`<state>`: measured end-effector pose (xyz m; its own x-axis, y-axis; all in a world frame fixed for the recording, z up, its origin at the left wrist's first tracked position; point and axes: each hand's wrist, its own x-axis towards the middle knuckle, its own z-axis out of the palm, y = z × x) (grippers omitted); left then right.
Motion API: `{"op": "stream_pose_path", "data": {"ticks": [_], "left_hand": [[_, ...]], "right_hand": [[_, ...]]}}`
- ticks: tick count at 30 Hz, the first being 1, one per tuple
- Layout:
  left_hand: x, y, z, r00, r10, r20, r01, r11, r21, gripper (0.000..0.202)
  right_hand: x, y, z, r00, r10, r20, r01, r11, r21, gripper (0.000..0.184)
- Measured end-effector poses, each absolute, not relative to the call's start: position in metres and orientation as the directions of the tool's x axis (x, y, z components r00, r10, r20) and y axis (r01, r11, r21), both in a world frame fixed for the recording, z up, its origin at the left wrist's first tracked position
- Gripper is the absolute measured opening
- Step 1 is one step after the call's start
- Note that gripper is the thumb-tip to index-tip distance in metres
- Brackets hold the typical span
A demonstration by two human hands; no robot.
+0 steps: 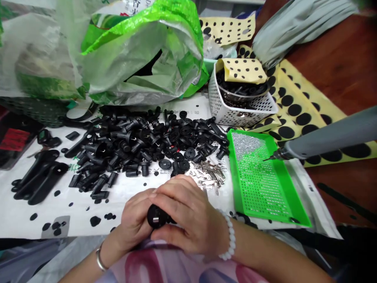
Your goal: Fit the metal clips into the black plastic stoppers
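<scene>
Close to my body, both hands are wrapped round a black plastic part with a round end (pixel 157 217). A small shiny metal piece shows in that end. My left hand (pixel 137 215) grips it from the left side. Over the top and right of it lies my right hand (pixel 188 214), fingers curled. Most of the part is hidden under the fingers. Just beyond my hands are a heap of black plastic parts (pixel 129 143) and a small pile of flat metal pieces (pixel 210 175).
At right, a green tray (pixel 240 188) holds many tiny silvery pieces, with an electric screwdriver (pixel 312 143) hanging above it. Behind stands a white basket (pixel 218 104) near yellow sheets of black dots (pixel 290 102). Plastic bags (pixel 141 55) fill the back. Black handles (pixel 44 177) lie left.
</scene>
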<state>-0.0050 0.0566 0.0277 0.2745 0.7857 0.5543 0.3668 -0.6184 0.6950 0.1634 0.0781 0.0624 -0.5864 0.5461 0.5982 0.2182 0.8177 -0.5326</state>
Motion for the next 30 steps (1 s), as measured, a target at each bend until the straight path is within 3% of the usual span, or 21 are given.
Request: {"op": "stream_pose_path", "data": {"ticks": [6, 12, 21, 30], "left_hand": [[-0.001, 0.058, 0.027, 0.307, 0.787, 0.535, 0.415, -0.616, 0.670, 0.017], [-0.003, 0.058, 0.016, 0.341, 0.841, 0.421, 0.314, -0.523, 0.792, 0.014], [0.002, 0.062, 0.013, 0.385, 0.809, 0.444, 0.399, -0.579, 0.711, 0.015], [0.002, 0.064, 0.015, 0.261, 0.877, 0.403, 0.345, -0.474, 0.810, 0.016]], "right_hand": [[0.171, 0.079, 0.060, -0.616, 0.556, 0.558, 0.252, 0.810, -0.529, 0.040], [0.180, 0.085, 0.058, -0.611, 0.617, 0.496, 0.199, 0.726, -0.658, 0.040], [0.181, 0.087, 0.052, -0.648, 0.614, 0.450, 0.250, 0.730, -0.637, 0.039], [0.165, 0.084, 0.040, -0.518, 0.662, 0.542, 0.164, 0.698, -0.697, 0.038]]}}
